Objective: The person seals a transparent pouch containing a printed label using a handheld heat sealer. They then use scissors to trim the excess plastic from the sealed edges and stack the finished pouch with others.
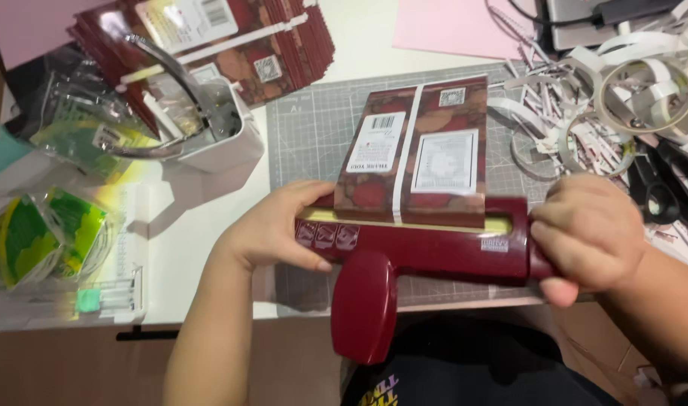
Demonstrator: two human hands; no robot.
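Observation:
A dark red punch tool (426,248) with a long lever handle (365,304) lies across the near edge of a grey cutting mat (314,135). A printed dark red paper sheet (419,146) with white labels is fed into its slot from behind. My left hand (280,225) grips the tool's left end, thumb underneath. My right hand (588,237) is closed around the tool's right end.
A stack of similar printed sheets (231,37) lies at the back left beside a white container (223,128). Paper strips and tape rings (630,98) clutter the right, with black scissors (660,192). Green-yellow wrapped packets (43,233) sit on the left. Pink paper (449,26) lies behind.

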